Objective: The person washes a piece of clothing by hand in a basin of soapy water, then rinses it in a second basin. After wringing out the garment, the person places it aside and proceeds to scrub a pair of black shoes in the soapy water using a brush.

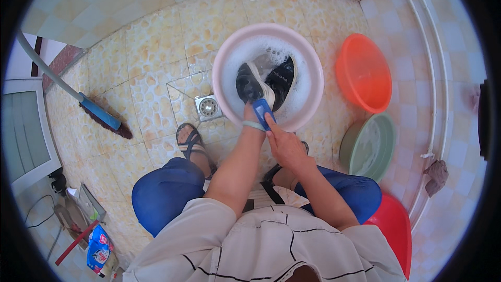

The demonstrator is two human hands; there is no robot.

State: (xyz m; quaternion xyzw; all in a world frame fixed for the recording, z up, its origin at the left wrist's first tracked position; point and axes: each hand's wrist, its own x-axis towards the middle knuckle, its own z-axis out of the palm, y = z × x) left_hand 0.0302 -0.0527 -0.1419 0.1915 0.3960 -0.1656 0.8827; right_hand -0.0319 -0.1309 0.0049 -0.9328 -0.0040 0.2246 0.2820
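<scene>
A pink plastic basin (316,86) with foamy water stands on the tiled floor before me. Two black shoes with white soles are in it: one on the left (247,83), one on the right (285,80). My right hand (287,145) grips a blue plastic scrubbing brush (263,112) over the basin's near edge. My left hand (250,111), with a pale band at the wrist, reaches to the heel end of the left shoe; the brush and shoe hide most of its fingers, so its hold on the shoe cannot be made out.
An orange basin (364,74) leans at the right, above a green basin (385,152) of sudsy water. A red basin (395,235) is beside my right knee. A metal floor drain (208,107) lies left of the pink basin. Further left are a blue broom (100,112) and a detergent bag (98,248).
</scene>
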